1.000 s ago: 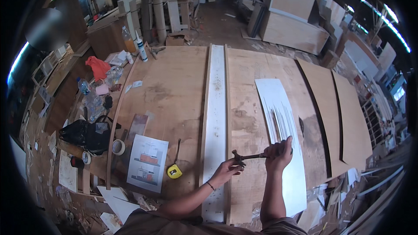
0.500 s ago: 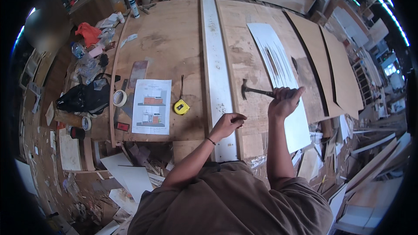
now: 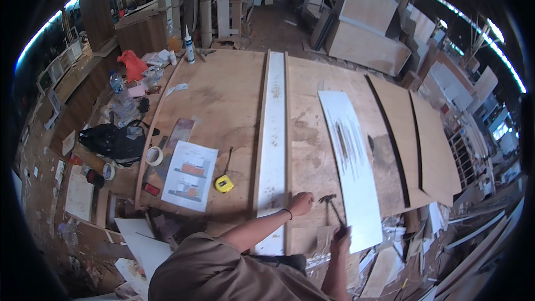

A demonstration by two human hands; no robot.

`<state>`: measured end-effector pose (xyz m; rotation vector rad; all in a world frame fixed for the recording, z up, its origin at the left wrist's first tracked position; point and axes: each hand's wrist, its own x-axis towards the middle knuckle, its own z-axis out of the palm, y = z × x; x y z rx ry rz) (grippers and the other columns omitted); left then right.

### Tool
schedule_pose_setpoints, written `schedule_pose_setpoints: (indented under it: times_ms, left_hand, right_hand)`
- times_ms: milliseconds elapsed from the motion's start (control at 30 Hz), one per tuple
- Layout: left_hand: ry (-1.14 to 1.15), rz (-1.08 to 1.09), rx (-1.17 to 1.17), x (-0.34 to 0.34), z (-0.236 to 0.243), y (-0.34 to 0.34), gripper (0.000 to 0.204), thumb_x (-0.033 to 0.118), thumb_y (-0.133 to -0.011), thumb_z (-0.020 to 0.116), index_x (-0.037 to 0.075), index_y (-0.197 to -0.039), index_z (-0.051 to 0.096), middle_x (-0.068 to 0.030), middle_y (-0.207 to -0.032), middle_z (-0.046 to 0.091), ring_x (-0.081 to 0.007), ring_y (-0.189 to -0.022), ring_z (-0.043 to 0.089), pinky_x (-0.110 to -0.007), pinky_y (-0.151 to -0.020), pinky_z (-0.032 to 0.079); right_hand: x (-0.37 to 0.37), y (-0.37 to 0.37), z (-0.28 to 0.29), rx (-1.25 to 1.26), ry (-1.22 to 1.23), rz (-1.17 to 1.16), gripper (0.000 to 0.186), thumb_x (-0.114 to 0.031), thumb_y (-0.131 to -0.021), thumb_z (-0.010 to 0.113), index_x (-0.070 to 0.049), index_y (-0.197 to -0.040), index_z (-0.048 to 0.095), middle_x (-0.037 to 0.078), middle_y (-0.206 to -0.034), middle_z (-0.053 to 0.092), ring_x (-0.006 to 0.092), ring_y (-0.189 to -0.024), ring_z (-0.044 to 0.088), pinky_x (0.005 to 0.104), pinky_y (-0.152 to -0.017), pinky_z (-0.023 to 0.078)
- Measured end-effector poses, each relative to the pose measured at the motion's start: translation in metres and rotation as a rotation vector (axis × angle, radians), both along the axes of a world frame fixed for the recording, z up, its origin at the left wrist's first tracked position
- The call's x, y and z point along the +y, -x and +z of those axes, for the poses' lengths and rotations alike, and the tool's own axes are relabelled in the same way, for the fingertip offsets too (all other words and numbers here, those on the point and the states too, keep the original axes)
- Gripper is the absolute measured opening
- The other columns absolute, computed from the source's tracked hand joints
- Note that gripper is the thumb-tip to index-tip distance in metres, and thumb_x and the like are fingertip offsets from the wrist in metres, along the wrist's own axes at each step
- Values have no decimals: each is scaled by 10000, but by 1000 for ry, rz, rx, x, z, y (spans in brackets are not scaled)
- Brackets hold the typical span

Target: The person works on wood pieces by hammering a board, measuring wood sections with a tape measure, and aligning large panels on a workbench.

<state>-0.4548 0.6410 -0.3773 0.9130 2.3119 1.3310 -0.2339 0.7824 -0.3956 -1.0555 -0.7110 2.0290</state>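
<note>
My right hand [image 3: 341, 241] grips a claw hammer [image 3: 336, 212] by the lower end of its handle, with the head up and leaning left. My left hand [image 3: 301, 204] is closed just right of the long white channel strip [image 3: 273, 134] with wooden side rails, a short way left of the hammer head. Whatever its fingers pinch, if anything, is too small to make out. A white panel with dark streaks [image 3: 365, 189] lies right of the hammer. Left of the strip are a yellow tape measure [image 3: 224, 184] and a printed drawing sheet [image 3: 190, 176].
All this lies on a wide plywood worktop [image 3: 228, 106]. A masking tape roll [image 3: 154, 156], black bag [image 3: 120, 142] and sealant tube [image 3: 189, 50] sit at its left and far left. Brown boards [image 3: 395, 128] lie at the right. Offcuts litter the floor around.
The view has tilted up, showing more of the workshop. My right hand has brought the hammer nearer and lower, off the white panel. My left hand has shifted to the right of the strip.
</note>
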Motion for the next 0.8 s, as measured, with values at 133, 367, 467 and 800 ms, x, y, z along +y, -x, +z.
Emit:
schedule_pose_setpoints:
  times_ms: [133, 367, 467, 800]
  left_hand:
    - [173, -27, 18, 42, -38, 36, 107, 96, -758, 615, 59, -825, 689, -161, -831, 693, -317, -774, 665, -412, -722, 520]
    - [80, -270, -192, 66, -15, 17, 168, 159, -792, 589, 21, -720, 652, -166, -691, 652, -257, -676, 649, -405, -636, 499]
    - [-6, -330, -404, 48, -44, 2, 273, 278, -887, 599, 21, -809, 648, -70, -645, 591, -145, -609, 560, -335, -579, 466]
    - [-265, -247, -851, 28, -7, -4, 220, 248, -955, 589, 44, -1006, 656, 12, -759, 594, -69, -633, 528, -248, -565, 444]
  right_hand:
    - [-11, -10, 27, -221, -51, 368, 101, -76, -897, 593, -20, -978, 618, 59, -815, 598, 134, -618, 561, 255, -543, 485]
    - [-8, 15, 13, -687, -476, 611, 222, -278, -885, 690, -75, -846, 610, -40, -615, 477, 57, -458, 408, 240, -402, 315]
    - [-20, 48, 46, -549, -375, 572, 217, -287, -891, 689, -79, -856, 638, -60, -565, 442, 41, -424, 367, 231, -376, 260]
    - [-16, 96, 79, -330, -156, 692, 241, -243, -908, 667, -133, -726, 554, -66, -524, 405, 38, -398, 328, 234, -362, 207]
